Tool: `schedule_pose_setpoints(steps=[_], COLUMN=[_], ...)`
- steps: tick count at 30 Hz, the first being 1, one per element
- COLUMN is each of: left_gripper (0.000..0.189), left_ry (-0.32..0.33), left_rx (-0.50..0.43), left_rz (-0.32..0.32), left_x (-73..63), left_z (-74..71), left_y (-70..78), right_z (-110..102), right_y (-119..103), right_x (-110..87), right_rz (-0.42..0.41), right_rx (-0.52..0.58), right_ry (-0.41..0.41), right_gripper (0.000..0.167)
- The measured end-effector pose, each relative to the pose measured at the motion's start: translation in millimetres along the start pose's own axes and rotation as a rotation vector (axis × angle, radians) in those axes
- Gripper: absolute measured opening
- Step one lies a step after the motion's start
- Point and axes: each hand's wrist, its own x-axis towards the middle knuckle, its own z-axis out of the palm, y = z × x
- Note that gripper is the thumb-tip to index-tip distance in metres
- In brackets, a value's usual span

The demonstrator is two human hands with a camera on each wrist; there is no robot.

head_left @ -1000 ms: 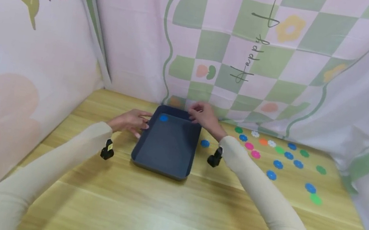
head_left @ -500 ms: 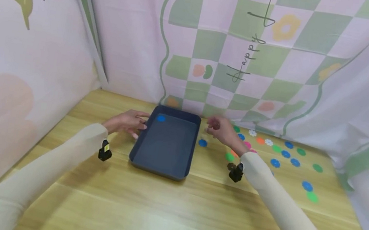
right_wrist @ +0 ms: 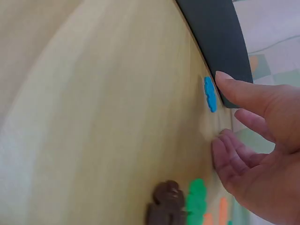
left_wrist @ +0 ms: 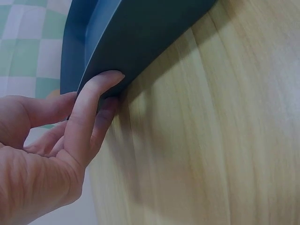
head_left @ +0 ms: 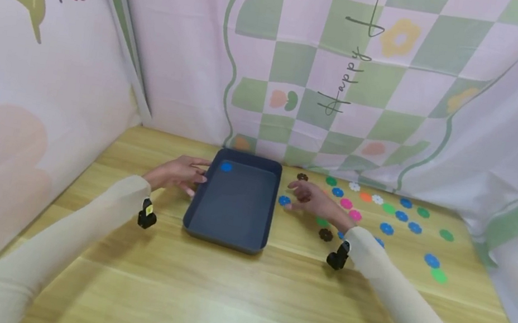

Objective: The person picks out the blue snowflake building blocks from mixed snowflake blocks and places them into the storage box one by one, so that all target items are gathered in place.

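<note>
A dark grey rectangular baking tray (head_left: 232,202) lies on the wooden table, with one blue flower-shaped disc (head_left: 226,167) inside near its far left corner. My left hand (head_left: 179,171) touches the tray's left side; in the left wrist view its fingers (left_wrist: 101,84) rest against the outer wall and rim. Right of the tray, my right hand (head_left: 316,200) hovers with thumb and fingers spread apart and nothing between them. Its thumb (right_wrist: 234,89) is beside another blue flower-shaped disc (right_wrist: 210,94), which lies flat close to the tray; whether they touch is unclear.
Several flower-shaped discs in blue, pink (head_left: 346,203), white (head_left: 354,186), orange, green (head_left: 446,235) and brown (head_left: 326,235) lie scattered right of the tray. A brown disc (head_left: 303,177) sits near the back edge. A patterned curtain (head_left: 300,61) hangs behind the table.
My right hand has left the space over the tray's far right corner, moving right and then nearer, its fingers spreading. A brown disc now shows by the back edge. My left hand stays at the tray.
</note>
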Motion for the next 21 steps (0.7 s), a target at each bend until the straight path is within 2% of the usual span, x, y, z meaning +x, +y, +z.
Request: schedule_pose_setpoints(steps=[5, 11, 21], left_gripper=[0.068, 0.068, 0.067], left_ry=[0.003, -0.014, -0.027], left_rx=[-0.012, -0.02, -0.038], left_rz=[0.008, 0.007, 0.014], left_x=[1.5, -0.8, -3.5], left_z=[1.2, 0.3, -1.1], left_y=[-0.8, -4.1, -5.5], right_z=[2.2, 6.9, 12.9], right_y=[8.1, 15.1, 11.9], right_x=[-2.2, -3.5, -0.6], right_rz=[-0.027, -0.005, -0.038], right_rx=[0.057, 0.099, 0.092], right_ry=[-0.009, -0.01, 0.046], right_gripper=[0.055, 0.05, 0.029])
